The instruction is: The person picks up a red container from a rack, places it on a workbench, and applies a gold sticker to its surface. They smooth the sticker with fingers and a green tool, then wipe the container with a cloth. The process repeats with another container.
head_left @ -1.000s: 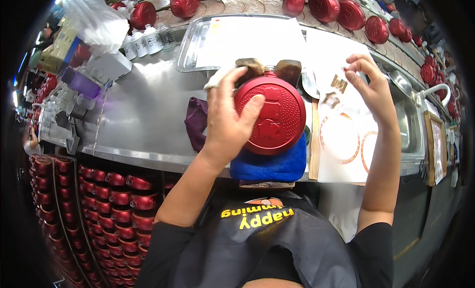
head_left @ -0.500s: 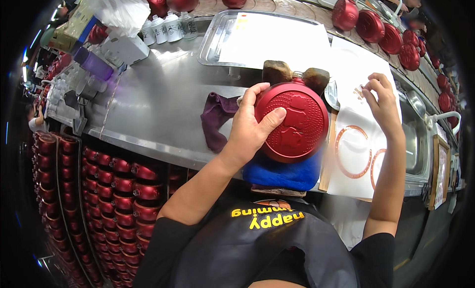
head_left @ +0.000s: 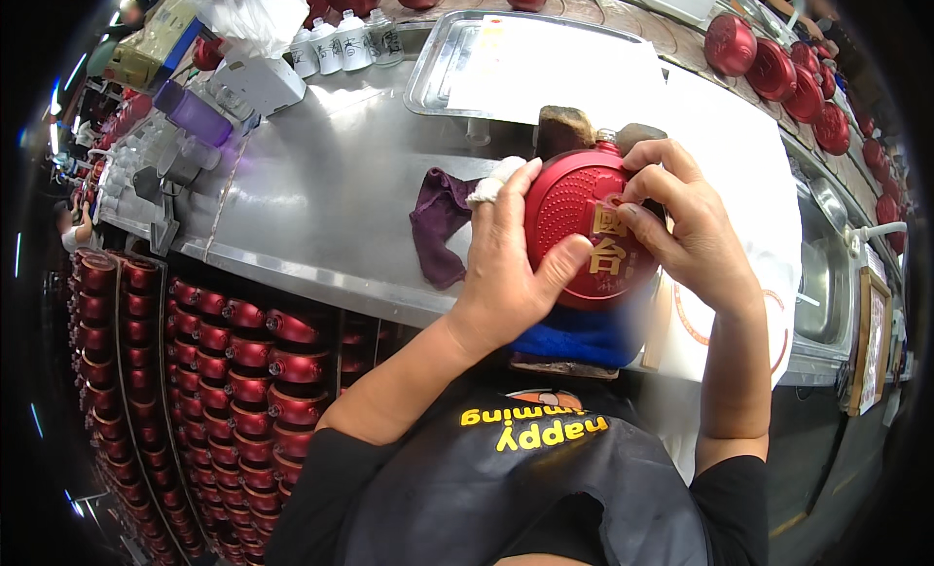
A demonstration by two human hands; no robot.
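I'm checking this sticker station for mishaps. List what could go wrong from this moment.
1. The right hand presses gold characters onto the round red flask held up off the steel counter; a small shift could set them crooked.
2. Only the left hand grips the flask from the side, so it might slip and drop.
3. The purple cloth lies close by and could catch a sticky piece.
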